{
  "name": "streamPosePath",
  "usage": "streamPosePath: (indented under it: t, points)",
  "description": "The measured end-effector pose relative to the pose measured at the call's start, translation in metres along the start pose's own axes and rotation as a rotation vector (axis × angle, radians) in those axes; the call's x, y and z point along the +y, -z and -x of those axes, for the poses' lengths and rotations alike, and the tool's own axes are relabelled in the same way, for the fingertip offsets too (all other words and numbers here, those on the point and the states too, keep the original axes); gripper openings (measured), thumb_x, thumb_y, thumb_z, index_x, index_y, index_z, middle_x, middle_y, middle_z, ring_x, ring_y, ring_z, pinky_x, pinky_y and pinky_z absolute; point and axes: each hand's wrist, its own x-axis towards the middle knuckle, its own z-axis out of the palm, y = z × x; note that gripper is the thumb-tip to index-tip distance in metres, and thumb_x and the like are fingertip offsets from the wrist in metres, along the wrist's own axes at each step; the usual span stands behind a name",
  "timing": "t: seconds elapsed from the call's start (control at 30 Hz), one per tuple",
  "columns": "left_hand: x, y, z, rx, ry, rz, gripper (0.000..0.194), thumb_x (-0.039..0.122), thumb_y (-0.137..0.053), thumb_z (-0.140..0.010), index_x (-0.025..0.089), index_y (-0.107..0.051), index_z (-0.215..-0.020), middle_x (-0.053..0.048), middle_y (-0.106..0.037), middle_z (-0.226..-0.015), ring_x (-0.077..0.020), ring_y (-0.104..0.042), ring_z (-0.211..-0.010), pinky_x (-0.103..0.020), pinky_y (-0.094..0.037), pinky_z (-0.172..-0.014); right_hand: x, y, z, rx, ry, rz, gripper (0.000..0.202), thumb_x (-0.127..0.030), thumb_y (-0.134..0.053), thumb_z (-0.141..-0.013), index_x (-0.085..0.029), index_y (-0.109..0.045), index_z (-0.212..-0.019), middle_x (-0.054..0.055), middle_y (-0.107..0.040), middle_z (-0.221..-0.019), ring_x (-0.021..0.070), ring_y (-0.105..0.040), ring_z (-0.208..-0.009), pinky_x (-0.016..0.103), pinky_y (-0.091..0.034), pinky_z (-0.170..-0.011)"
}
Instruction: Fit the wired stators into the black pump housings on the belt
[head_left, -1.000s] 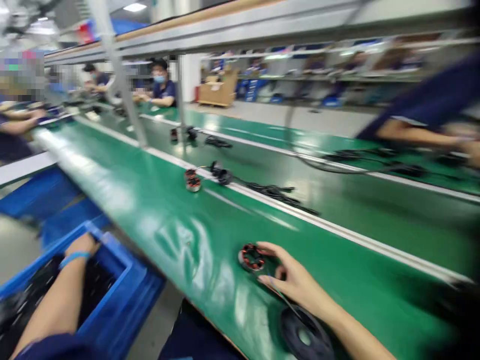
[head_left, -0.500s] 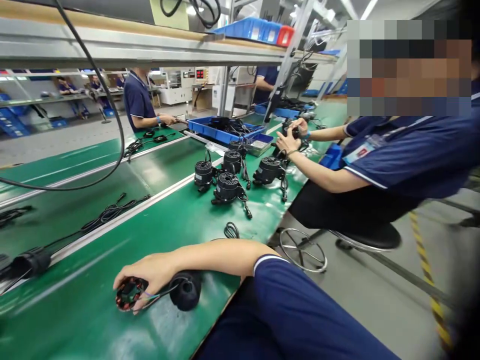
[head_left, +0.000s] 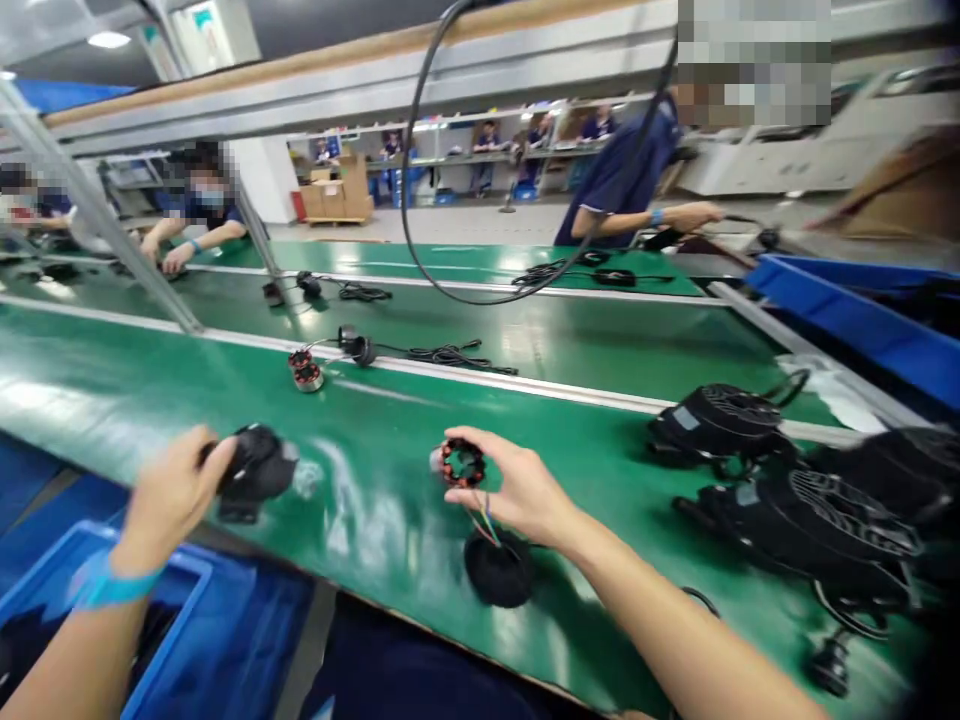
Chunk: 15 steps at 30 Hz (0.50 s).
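Observation:
Between the thumb and fingers of my right hand [head_left: 521, 485] is a ring-shaped motor stator [head_left: 463, 463] with copper windings, held just over the green bench [head_left: 375, 480]. Thin coloured wires run from it to a round black cover [head_left: 499, 568] lying close to the bench's front edge. My left hand [head_left: 176, 485], slightly blurred, grips a black plastic housing [head_left: 259, 465] by its left side, at the front edge of the bench. Farther back, two more copper-wound stators [head_left: 306, 370] rest on the bench, wired to black caps [head_left: 356, 345].
Several black blower units [head_left: 795, 530] stand on the right, one trailing a cable connector [head_left: 829, 665]. A blue bin [head_left: 191, 570] is below my left arm. A blue tray [head_left: 847, 310] sits back right. A black cable loop [head_left: 409, 200] hangs ahead. Co-workers sit or stand across the bench.
My view has swung to the left. My left hand has come into sight with the black housing. My right hand still holds the stator.

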Motion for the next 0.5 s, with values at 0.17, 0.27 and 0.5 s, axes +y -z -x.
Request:
streamPosePath:
  t: [0.17, 0.27, 0.5]
  points:
    - [0.044, -0.099, 0.005, -0.347, 0.284, 0.798, 0.023, 0.028, -0.08, -0.072, 0.017, -0.061, -0.067, 0.003, -0.058, -0.065, -0.0132, -0.049, -0.067, -0.022, -0.041, -0.066, -0.013, 0.02, 0.028, 0.339, 0.083, 0.155, 0.066, -0.05, -0.085, -0.079, -0.023, -0.061, -0.134, 0.01, -0.073, -0.122, 0.0248, -0.073, -0.109, 0.038, -0.059, -0.1]
    - [0.074, -0.169, 0.029, -0.487, 0.406, 0.972, 0.025, 0.035, -0.08, -0.07, 0.016, -0.066, -0.081, -0.002, -0.07, -0.078, -0.0179, -0.062, -0.075, -0.027, -0.052, -0.073, -0.025, 0.024, 0.037, 0.505, 0.153, 0.198, 0.068, -0.053, -0.084, -0.079, -0.024, -0.06, -0.136, 0.01, -0.073, -0.123, 0.0249, -0.073, -0.108, 0.038, -0.059, -0.1]
    - [0.116, -0.236, 0.085, -0.994, 0.723, 1.207, 0.025, 0.039, -0.07, -0.087, 0.016, -0.069, -0.096, -0.005, -0.073, -0.086, -0.0168, -0.069, -0.074, -0.026, -0.059, -0.071, -0.04, 0.036, 0.043, 0.55, 0.199, 0.126, 0.076, -0.056, -0.084, -0.078, -0.023, -0.058, -0.141, 0.012, -0.072, -0.124, 0.0263, -0.072, -0.11, 0.039, -0.06, -0.099]
